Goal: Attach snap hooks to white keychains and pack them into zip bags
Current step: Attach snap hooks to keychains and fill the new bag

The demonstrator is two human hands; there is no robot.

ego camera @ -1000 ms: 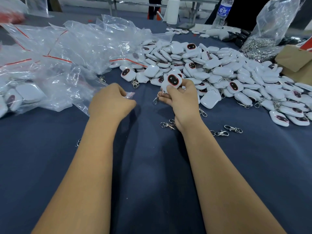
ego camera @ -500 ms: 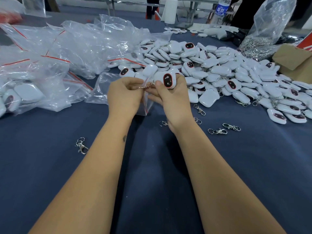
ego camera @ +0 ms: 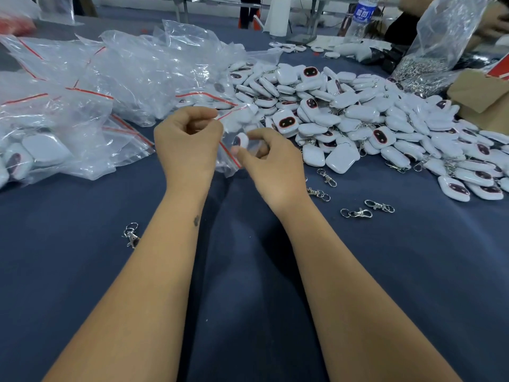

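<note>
My left hand (ego camera: 188,140) pinches the mouth of a small clear zip bag (ego camera: 230,154) with a red seal line, held just above the blue table. My right hand (ego camera: 271,158) pinches the bag's other edge, and a white keychain (ego camera: 241,139) shows inside the bag between the two hands. A large heap of white keychains (ego camera: 358,111) with dark red faces spreads to the right. Loose metal snap hooks (ego camera: 356,213) lie on the cloth near my right wrist, and one more snap hook (ego camera: 131,235) lies left of my left forearm.
Piled clear zip bags (ego camera: 124,67), some holding keychains, fill the left and back. A plastic sack of metal hooks (ego camera: 429,59) and a cardboard box (ego camera: 484,97) stand at the back right, with a water bottle (ego camera: 362,15) behind. The table is covered in blue cloth (ego camera: 248,271).
The keychain that my right hand held above the bag has gone into the zip bag. Both hands now hold the bag's mouth, slightly lower and further apart.
</note>
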